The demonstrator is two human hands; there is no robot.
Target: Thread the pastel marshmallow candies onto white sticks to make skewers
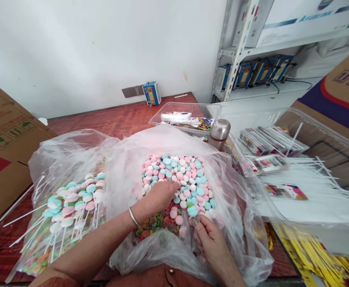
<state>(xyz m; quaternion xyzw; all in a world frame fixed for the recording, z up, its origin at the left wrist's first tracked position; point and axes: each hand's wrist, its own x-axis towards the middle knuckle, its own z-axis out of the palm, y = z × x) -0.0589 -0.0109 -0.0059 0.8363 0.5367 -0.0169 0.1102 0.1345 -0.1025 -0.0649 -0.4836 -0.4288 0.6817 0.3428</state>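
My left hand (pixel 159 196), a bangle on its wrist, reaches into an open clear plastic bag (pixel 138 159) and rests palm down on a heap of pink, white and blue round candies (pixel 177 175), fingers curled among them. My right hand (pixel 207 235) is at the bag's near edge, fingers pinched on a stack of candies (pixel 193 210) on a stick. Multicoloured ring candies (pixel 155 223) lie under my left wrist.
A second bag at the left holds finished candy skewers (pixel 73 199) on white sticks. A clear tray at the right holds loose white sticks (pixel 306 179) and packets. A steel flask (pixel 219 133), a clear box (pixel 186 115), cardboard boxes (pixel 4 147) and shelving (pixel 252 59) surround the red table.
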